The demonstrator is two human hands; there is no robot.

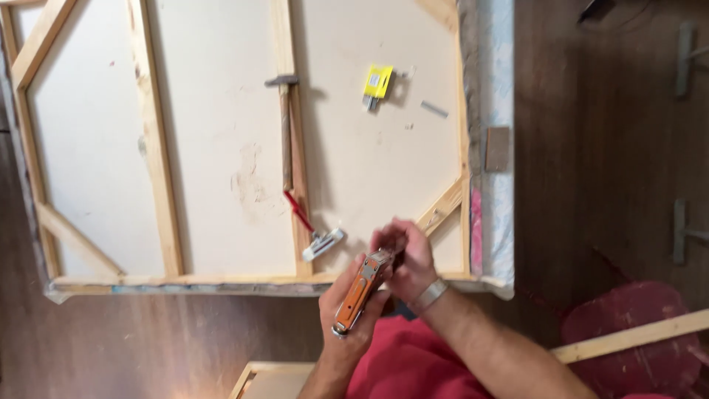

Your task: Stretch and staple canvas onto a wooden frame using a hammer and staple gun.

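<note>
My left hand (347,310) grips an orange and metal staple gun (360,290), holding it tilted above the lower edge of a stretched canvas frame (166,222) that lies face down. My right hand (406,255) has its fingers pinched on the gun's upper end. A silver band sits on that wrist. On the canvas back lie a hammer (285,125), a red-handled tool with a metal head (314,233), a yellow staple box (377,83) and a loose strip of staples (434,109).
The wooden stretcher has cross bars and corner braces (443,207). Dark wood floor (591,148) surrounds it. A red stool (628,332) with a wooden slat (635,336) across it stands at the lower right. Another frame corner (258,377) shows at the bottom.
</note>
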